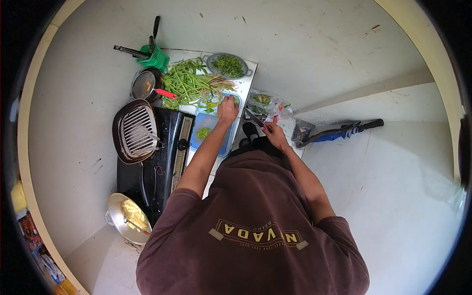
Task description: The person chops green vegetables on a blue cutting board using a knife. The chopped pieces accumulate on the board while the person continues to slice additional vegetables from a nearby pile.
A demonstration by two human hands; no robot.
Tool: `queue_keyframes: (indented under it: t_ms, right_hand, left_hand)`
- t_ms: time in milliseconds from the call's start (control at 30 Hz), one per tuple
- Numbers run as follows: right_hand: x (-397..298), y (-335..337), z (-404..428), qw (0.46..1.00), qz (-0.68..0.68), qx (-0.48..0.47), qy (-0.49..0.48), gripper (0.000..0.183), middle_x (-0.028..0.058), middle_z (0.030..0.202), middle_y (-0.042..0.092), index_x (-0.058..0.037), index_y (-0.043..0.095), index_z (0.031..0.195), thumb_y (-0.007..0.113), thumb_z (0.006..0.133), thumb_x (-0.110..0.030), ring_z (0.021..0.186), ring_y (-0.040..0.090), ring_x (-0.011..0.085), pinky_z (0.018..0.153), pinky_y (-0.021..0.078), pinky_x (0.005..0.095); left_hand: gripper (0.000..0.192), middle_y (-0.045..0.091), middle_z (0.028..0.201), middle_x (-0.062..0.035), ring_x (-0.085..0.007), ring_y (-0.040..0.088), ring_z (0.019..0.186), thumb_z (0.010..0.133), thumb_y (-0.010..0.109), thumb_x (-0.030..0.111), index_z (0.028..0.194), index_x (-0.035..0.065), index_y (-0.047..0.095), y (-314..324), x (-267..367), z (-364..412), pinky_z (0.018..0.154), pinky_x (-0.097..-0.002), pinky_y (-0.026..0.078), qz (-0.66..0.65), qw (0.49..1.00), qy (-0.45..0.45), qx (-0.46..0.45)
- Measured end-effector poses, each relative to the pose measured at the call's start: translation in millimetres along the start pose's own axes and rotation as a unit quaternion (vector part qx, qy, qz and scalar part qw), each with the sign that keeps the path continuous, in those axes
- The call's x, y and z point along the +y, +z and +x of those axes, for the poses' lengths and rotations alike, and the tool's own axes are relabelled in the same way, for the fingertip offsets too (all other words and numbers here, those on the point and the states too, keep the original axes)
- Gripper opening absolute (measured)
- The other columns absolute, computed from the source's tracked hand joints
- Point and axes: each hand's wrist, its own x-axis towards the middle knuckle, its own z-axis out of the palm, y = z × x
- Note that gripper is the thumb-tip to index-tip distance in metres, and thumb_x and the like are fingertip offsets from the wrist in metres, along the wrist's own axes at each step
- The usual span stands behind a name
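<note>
My left hand (228,110) is over the far part of a blue plastic tray (224,150), fingers bent down. Bits of green show by its fingertips, but whether they are gripped is hidden. My right hand (276,135) grips a knife (254,118) off the tray's right side, its blade pointing up and left. Chopped green stems (203,133) form a small heap in the tray. Just beyond lies a big pile of leafy green vegetables (188,83) with roots toward the right. Yellowed leaves (209,106) rest near my left hand.
A grey oval dish (245,75) of chopped greens stands at the back. Left are a black stove (167,147), a grill pan (134,131), a red-handled strainer (145,84) and a green utensil basket (159,59). A metal wok (118,210) holds pale food. Plastic bags (278,107) and an umbrella (332,136) lie right.
</note>
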Motion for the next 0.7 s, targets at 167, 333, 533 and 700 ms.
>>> queue_keyframes:
  t_ms: [167,333,533,700]
  right_hand:
    - [-0.8,-3.7,-1.1,1.0,0.004,-0.005,0.019,0.032,0.0189,0.093,0.073,0.0005,0.071,0.107,0.072,0.095,-0.029,0.086,0.071,0.0323,0.079,0.0538,0.0423]
    - [3.1,-4.8,-1.2,0.999,-0.018,-0.014,0.027,0.031,0.0178,0.092,0.073,0.0,0.072,0.106,0.072,0.095,-0.028,0.087,0.072,0.0323,0.079,0.0537,0.0425]
    - [-9.7,-4.5,-1.4,1.0,-0.001,-0.01,0.008,0.03,0.0171,0.089,0.073,0.0007,0.071,0.102,0.071,0.095,-0.029,0.084,0.071,0.0292,0.077,0.0532,0.0414]
    - [1.6,-4.6,11.5,0.997,0.063,-0.027,0.023,0.027,0.0084,0.079,0.066,0.0008,0.067,0.106,0.069,0.099,-0.026,0.072,0.061,0.0163,0.068,0.049,0.0334]
  left_hand:
    - [0.025,0.067,0.103,-0.0208,-0.0413,0.069,0.094,0.086,0.073,0.019,0.101,0.0007,0.065,12.2,3.9,5.6,0.081,-0.0517,0.057,-0.022,0.999,-0.027,0.024]
    - [0.022,0.067,0.103,-0.0212,-0.0421,0.069,0.094,0.085,0.072,0.018,0.097,0.0005,0.067,19.1,4.5,6.8,0.08,-0.0529,0.057,-0.009,0.999,-0.024,0.029]
    - [0.019,0.065,0.1,-0.0216,-0.0409,0.065,0.095,0.085,0.07,0.014,0.097,0.0002,0.065,21.6,-8.1,7.1,0.083,-0.0509,0.054,-0.038,0.998,-0.002,0.059]
    - [0.012,0.059,0.092,-0.0194,-0.0373,0.06,0.093,0.088,0.068,0.005,0.098,0.0026,0.06,-6.4,4.1,-7.6,0.085,-0.0445,0.05,-0.192,0.968,0.032,0.16]
